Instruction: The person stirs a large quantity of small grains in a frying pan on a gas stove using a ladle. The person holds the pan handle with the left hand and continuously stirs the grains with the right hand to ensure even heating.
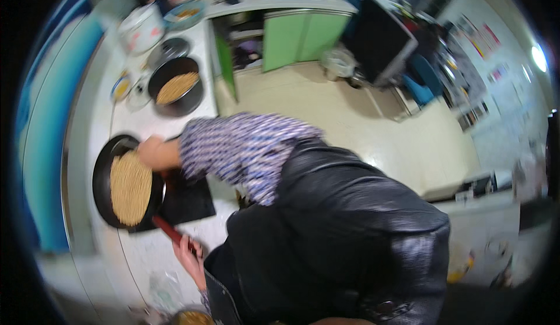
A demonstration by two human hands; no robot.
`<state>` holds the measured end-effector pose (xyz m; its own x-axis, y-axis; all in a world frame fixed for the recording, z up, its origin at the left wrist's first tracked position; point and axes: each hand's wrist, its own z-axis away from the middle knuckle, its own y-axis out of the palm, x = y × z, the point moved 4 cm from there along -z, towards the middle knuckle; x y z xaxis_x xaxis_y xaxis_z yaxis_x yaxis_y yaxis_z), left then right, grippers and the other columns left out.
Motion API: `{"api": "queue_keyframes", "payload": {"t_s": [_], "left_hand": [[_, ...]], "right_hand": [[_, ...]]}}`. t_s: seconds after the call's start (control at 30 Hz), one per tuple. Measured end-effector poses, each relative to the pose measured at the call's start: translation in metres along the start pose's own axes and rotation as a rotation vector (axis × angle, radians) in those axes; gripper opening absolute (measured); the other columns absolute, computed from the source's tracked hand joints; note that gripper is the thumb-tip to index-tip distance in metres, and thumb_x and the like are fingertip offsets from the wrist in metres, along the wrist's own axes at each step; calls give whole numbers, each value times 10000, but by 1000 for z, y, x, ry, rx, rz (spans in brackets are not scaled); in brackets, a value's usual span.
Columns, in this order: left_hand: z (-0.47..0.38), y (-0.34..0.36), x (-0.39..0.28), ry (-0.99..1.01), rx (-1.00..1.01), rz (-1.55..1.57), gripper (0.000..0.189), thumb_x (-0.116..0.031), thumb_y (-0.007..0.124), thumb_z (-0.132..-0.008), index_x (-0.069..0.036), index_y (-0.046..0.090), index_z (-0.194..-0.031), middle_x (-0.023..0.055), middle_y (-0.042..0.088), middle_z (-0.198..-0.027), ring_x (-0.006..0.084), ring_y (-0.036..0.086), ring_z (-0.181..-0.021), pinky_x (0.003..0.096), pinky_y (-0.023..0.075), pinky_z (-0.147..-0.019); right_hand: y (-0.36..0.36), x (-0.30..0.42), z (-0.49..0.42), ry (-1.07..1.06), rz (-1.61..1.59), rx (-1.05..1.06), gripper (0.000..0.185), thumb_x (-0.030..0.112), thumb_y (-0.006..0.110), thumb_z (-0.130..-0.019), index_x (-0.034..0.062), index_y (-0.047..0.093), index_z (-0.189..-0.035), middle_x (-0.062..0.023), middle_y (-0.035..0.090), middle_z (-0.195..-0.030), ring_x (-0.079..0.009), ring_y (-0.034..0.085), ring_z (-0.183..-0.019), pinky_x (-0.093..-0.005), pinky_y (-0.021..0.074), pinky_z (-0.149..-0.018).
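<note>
My left hand (pixel 189 250) grips the red handle (pixel 168 231) of a black frying pan (pixel 101 185). A layer of small tan beans or grains (pixel 130 189) covers much of the pan's bottom. Over the pan's far-right rim is my right hand (pixel 153 152), its fingers curled round a greyish utensil (pixel 127 144) that dips towards the pan. Blur and the hand hide the utensil's shape. Beneath the pan a flat black plate, perhaps a cooktop (pixel 190 198), shows beside the rim.
A dark pot (pixel 164 71) with similar tan contents stands on the white counter (pixel 140 121), near a glass lid (pixel 173 49) and a white lidded pot (pixel 142 27). Clear plastic (pixel 165 288) and a bowl (pixel 192 317) lie nearby. A green cabinet door (pixel 225 64) hangs open.
</note>
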<state>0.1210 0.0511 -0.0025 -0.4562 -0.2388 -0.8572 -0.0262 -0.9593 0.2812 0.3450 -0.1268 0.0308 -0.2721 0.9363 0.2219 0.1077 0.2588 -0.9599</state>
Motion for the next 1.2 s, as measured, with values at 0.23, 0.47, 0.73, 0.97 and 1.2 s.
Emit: {"api": "queue_keyframes", "payload": {"t_s": [0.23,0.47,0.73,0.97,1.2], "left_hand": [[12,6,2,103,-7,152,152,-16,535,-839,-56,415,-925,11,457,-611,75,409,-413,209,300,-367],[16,13,4,61,-73,174,198,-32,571,-825,-49,429,-963,26,480,-661,97,461,-438,226,311,-361],[7,34,8,91,-103,174,235,-35,572,-820,-45,417,-998,20,476,-637,99,472,-441,228,329,-371],[2,47,11,81,-152,179,261,-29,571,-820,-44,417,-1031,21,474,-656,102,479,-462,224,333,-380],[-4,64,12,82,-214,204,246,-50,592,-814,-50,427,-996,28,468,-676,99,462,-474,227,327,-387]], "right_hand": [[-77,32,96,-280,89,280,349,85,510,-812,-33,496,-1140,-211,636,-779,-383,636,-729,-475,499,-579],[-85,47,115,-361,123,431,249,35,490,-788,-16,499,-1032,-212,647,-790,-380,645,-763,-495,512,-638],[-52,11,19,-209,199,188,280,60,450,-820,16,516,-1088,-241,647,-873,-404,640,-826,-507,511,-681],[-15,26,-27,-132,84,241,249,97,467,-832,-24,601,-1004,-239,648,-983,-366,644,-921,-443,517,-795],[-40,32,23,-522,55,328,305,24,482,-785,-24,537,-1080,-239,645,-832,-387,645,-807,-481,515,-686]]}}
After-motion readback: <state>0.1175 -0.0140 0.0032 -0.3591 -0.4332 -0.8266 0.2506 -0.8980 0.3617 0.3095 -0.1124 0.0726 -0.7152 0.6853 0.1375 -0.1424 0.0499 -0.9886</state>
